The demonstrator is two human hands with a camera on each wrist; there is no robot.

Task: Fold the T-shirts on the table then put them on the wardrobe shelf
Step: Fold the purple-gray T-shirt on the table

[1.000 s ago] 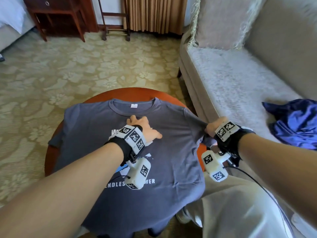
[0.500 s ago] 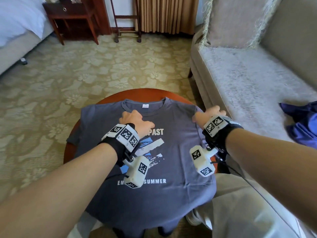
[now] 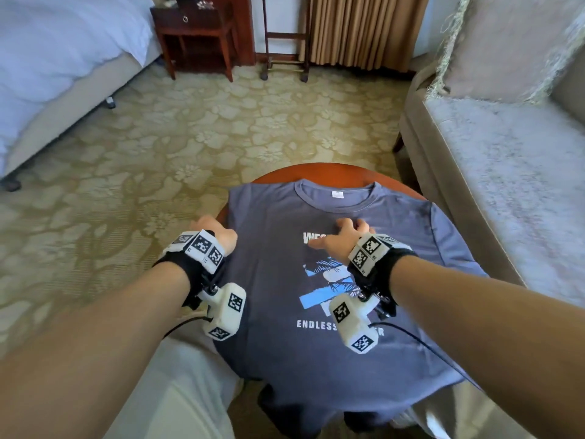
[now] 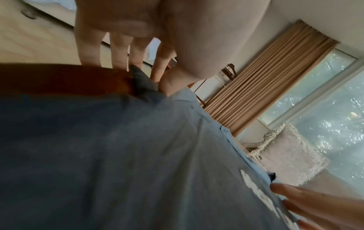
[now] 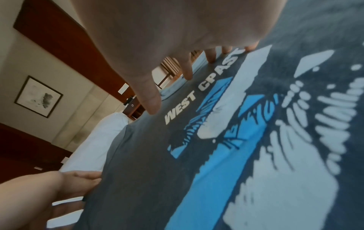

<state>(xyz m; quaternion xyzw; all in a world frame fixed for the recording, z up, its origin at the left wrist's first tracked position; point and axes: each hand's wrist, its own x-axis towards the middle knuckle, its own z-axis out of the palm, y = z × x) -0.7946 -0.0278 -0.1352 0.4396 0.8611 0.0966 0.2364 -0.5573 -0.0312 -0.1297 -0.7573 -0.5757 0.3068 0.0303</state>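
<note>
T-shirt sleeve pinched in left hand, right hand spread flat on chest print.

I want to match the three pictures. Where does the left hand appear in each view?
Head: left hand left of centre, at the T-shirt's left edge.
Left wrist: top centre, large and close, fingers pointing down at the table rim.
Right wrist: bottom left corner, beside the shirt's edge.
Shared landmark: the white chest lettering, seen in all three.
</note>
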